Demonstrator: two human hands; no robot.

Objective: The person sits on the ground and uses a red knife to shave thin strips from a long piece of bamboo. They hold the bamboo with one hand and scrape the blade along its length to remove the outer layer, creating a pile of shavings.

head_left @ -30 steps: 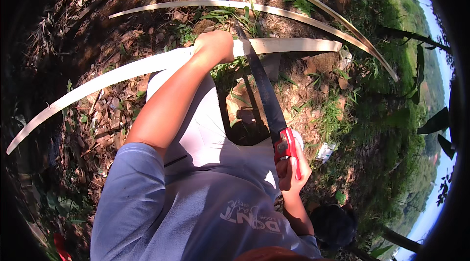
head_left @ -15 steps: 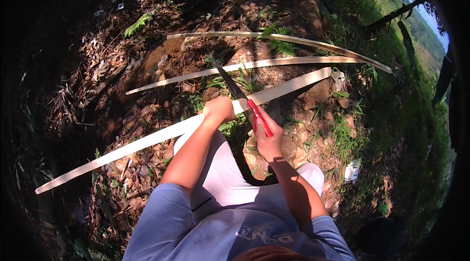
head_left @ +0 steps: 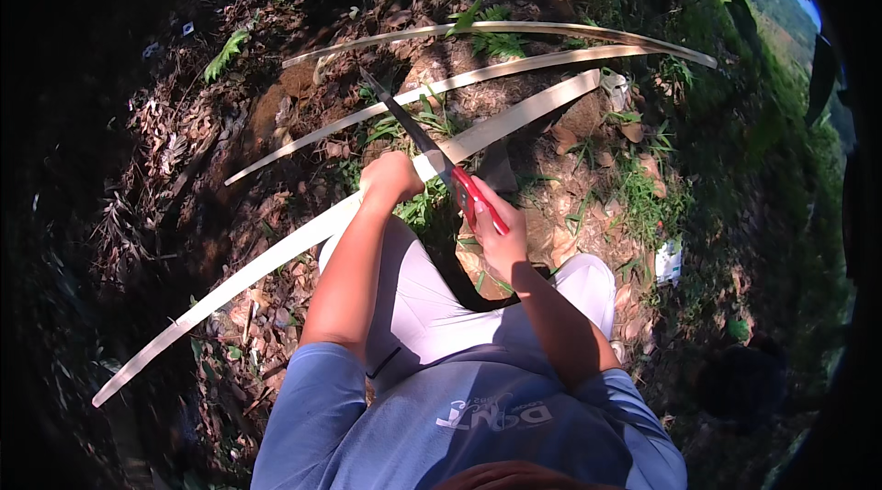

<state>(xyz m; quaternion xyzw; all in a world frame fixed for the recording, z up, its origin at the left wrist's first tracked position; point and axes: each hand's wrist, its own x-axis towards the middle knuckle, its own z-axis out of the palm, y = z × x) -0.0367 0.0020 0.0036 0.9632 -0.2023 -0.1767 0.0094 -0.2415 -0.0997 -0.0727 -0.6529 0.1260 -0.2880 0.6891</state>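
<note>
A long pale wooden strip [head_left: 276,260] runs slantwise across my lap, from the lower left up to the right. My left hand [head_left: 390,180] is closed over it near its middle, knuckles up. In my right hand [head_left: 501,237] is a hand saw [head_left: 411,121] with a red handle and a dark, tapering blade. The blade lies across the strip just right of my left hand, its tip pointing away to the upper left. Whether the teeth have cut into the wood I cannot tell.
Beyond the saw, two thin pale wooden strips, a nearer strip [head_left: 367,113] and a farther strip [head_left: 413,33], lie on leaf-strewn ground. A fern leaf [head_left: 225,56] grows at the far left. To the right are grass tufts [head_left: 643,196] and a white packet [head_left: 669,262].
The saw has been drawn back slightly toward me, so its handle sits a little farther from the strip. My view has shifted; my left hand keeps its hold.
</note>
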